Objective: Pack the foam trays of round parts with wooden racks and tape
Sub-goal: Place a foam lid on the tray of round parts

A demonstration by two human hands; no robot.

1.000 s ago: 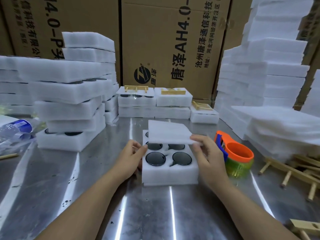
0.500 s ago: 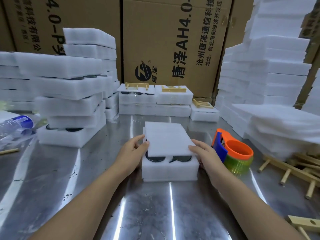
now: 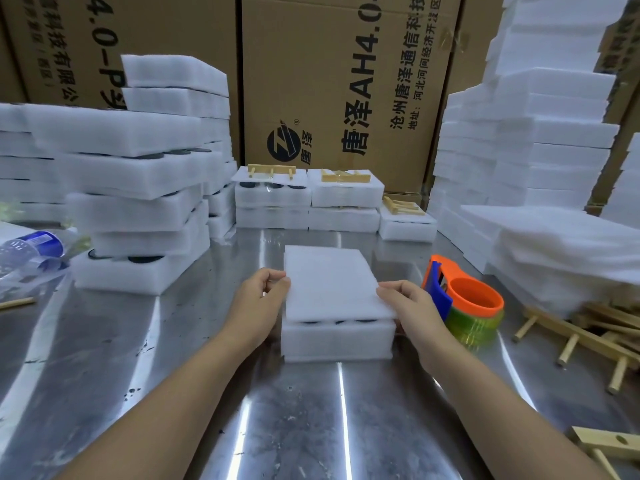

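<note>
A white foam tray (image 3: 337, 341) of dark round parts sits in the middle of the steel table. A thin white foam cover sheet (image 3: 332, 284) lies over it, and only slivers of the dark parts show under its front edge. My left hand (image 3: 258, 301) pinches the sheet's left edge. My right hand (image 3: 410, 308) holds its right front corner. An orange tape dispenser (image 3: 465, 303) with a greenish tape roll stands just right of my right hand. Loose wooden racks (image 3: 585, 336) lie at the right.
Stacks of filled foam trays (image 3: 138, 206) rise at the left, stacks of plain foam (image 3: 540, 140) at the right. Packed trays with wooden racks on top (image 3: 308, 192) stand at the back before cardboard boxes (image 3: 346, 81). A plastic bottle (image 3: 31, 247) lies far left.
The cover sheet was held tilted above the open tray, with the round parts in sight. It has come down flat over the tray, and both hands have slid along its side edges.
</note>
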